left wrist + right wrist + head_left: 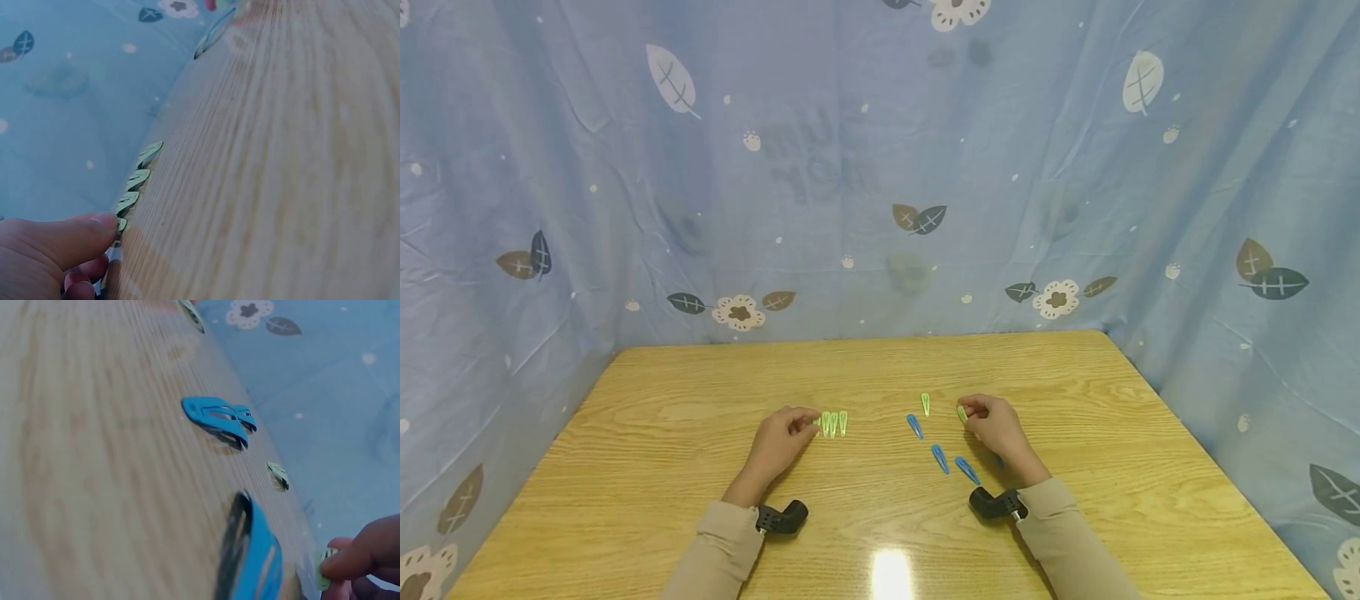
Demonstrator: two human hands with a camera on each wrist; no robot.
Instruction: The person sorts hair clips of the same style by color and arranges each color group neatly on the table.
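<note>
At the left end of a short row of green snap hair clips (pixel 834 423), my left hand (pixel 784 439) pinches the end clip (pixel 121 225) between thumb and fingers. The clips lie side by side on the wooden table, partly covered by the fingertips at that end. My right hand (pixel 997 425) holds another green hair clip (pixel 325 567) between thumb and fingertips. A loose green clip (pixel 926 405) lies to the left of this hand. Several blue hair clips (pixel 940 459) are spread in front of it, one (pixel 1000 461) mostly hidden by the hand.
The wooden table (pixel 700 500) meets a blue patterned curtain (pixel 842 167) at the back and sides. Each wrist wears a black camera mount (pixel 782 517). A bright reflection shows near the table's front.
</note>
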